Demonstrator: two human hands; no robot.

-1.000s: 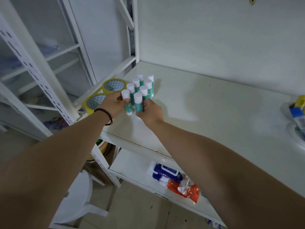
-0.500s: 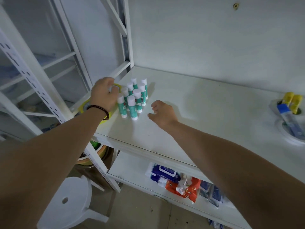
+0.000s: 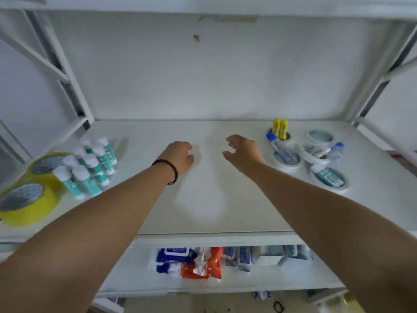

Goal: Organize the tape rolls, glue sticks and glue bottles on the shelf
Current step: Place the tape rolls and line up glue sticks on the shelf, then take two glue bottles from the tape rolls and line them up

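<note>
Left end of the shelf (image 3: 209, 199) passes inspection: your green glue sticks (image 3: 90, 168) stand upright in a tight cluster, caps up, and two yellow tape rolls (image 3: 29, 195) lie flat just beside them at the front corner. That group reads as sorted.

The right end does not. White tape rolls (image 3: 316, 152) lie flat and scattered there, several touching one another, with blue-capped glue bottles (image 3: 279, 145) and a green glue tube (image 3: 327, 175) lying across or inside their cores. Two yellow glue sticks (image 3: 279, 129) stand in the hole of the rearmost roll — mixed stock, not grouped by kind.

Your left hand (image 3: 178, 157) hangs over the bare middle of the shelf, fingers loosely curled and holding nothing. Your right hand (image 3: 243, 152) is nearer the unsorted pile, fingers spread and slack, also holding nothing.

Judgement: roughly half done. What remains, as far as can be seen, is to lift the bottles and sticks out of the white rolls, stack or line up the rolls, and stand the bottles together — the blur hides exact counts.
</note>
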